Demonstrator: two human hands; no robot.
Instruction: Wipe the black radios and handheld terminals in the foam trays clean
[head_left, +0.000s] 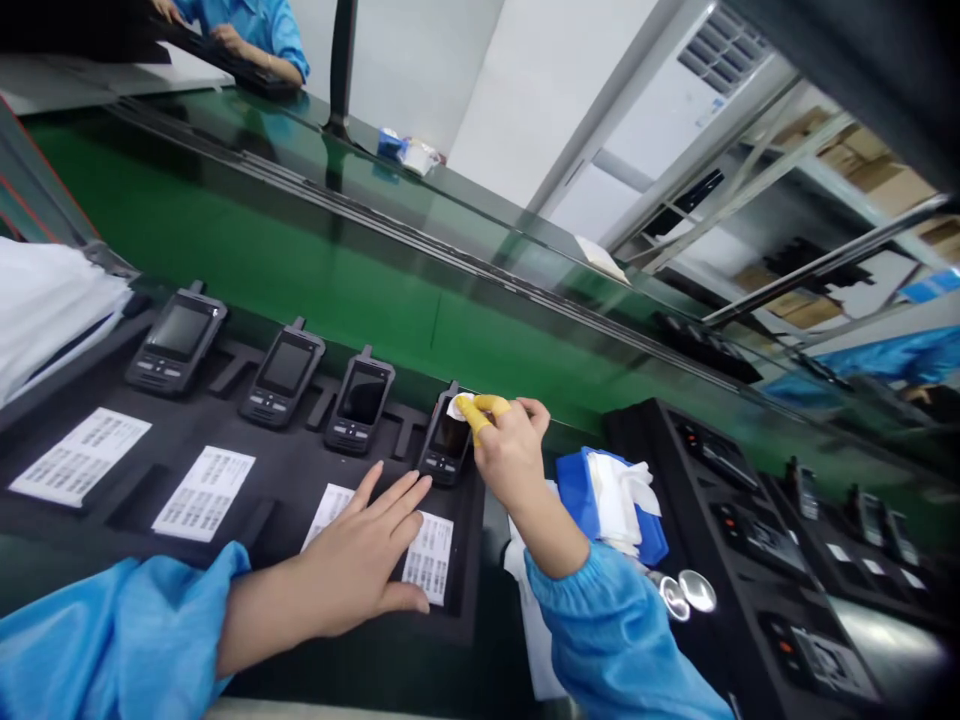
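Observation:
Several black handheld devices stand in a row on a black foam tray. My right hand, with yellow finger cots, pinches a small white wipe against the top of the rightmost device. My left hand lies flat with fingers spread on the tray, over white barcode label sheets, just in front of that device. Both my sleeves are blue.
A blue pack of white wipes lies right of my right hand. Another black tray with devices sits further right. A green conveyor belt runs behind. White cloth lies at left. Another person's hands work at top left.

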